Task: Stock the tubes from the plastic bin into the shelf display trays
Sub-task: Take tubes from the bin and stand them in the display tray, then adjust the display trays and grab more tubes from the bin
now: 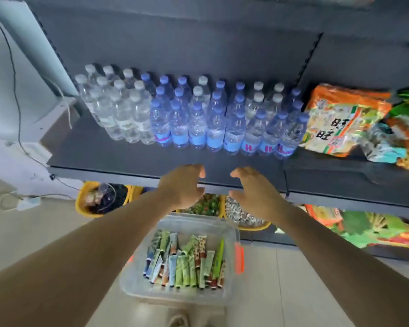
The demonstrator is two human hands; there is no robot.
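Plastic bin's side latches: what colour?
Orange, on the clear plastic bin; the right latch shows best in the head view.

Pretty soft and blurry all over – daylight from the left lights the pale tiled floor (281,279), the dark grey metal shelf (128,156) stays dim, and edges bend fisheye-style.

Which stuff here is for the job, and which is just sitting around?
For the job:
- tubes
- plastic bin
- left hand, empty
- right hand, empty

Just sitting around:
- water bottles
- snack bags
- yellow tubs
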